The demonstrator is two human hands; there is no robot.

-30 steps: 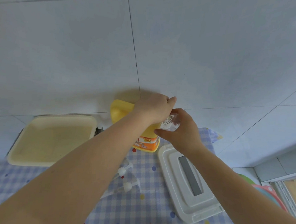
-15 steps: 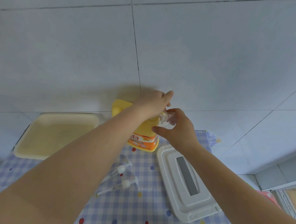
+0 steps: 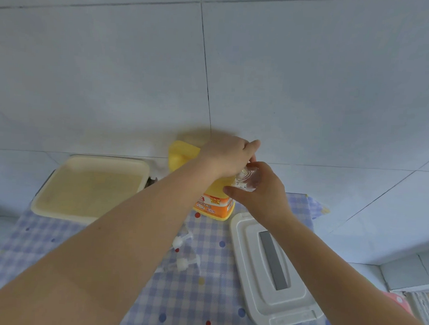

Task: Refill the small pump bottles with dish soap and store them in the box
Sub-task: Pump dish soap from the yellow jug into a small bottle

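Refilling is mid-way at best, judging from the layout: nothing is boxed yet.

Nearest: checked tablecloth (image 3: pixel 187 299), pale blue/white plaid with coloured dots, looks like soft fabric or vinyl, lies flat. On it, 2 pump heads (image 3: pixel 181 252), white plastic with thin dip tubes, lying loose and apart from any bottle, so at least 2 bottles probably still need capping.

Right of them: white box lid (image 3: pixel 272 271), rigid moulded plastic, rounded rectangle with a grey strip handle down the middle. It lies flat on the cloth (can't tell whether the box is under it).

Further back left: cream tray (image 3: pixel 91 187), shallow, rounded corners, matte plastic, nothing visible inside.

Behind that: right hand (image 3: pixel 262 190) grips a small clear bottle (image 3: pixel 245 180), transparent, ribbed or threaded at the neck, held tilted and touching the jug. The fill level is not readable. Left hand (image 3: pixel 226 155) is curled over the top of the yellow dish soap jug (image 3: pixel 213 200), opaque glossy plastic with an orange label; the jug stands on the cloth, and the cap or spout is hidden under the hand.

Farthest: wall tiles (image 3: pixel 289 79), pale, smooth, dark grout lines.

Left to do: fill, refit pumps, box.
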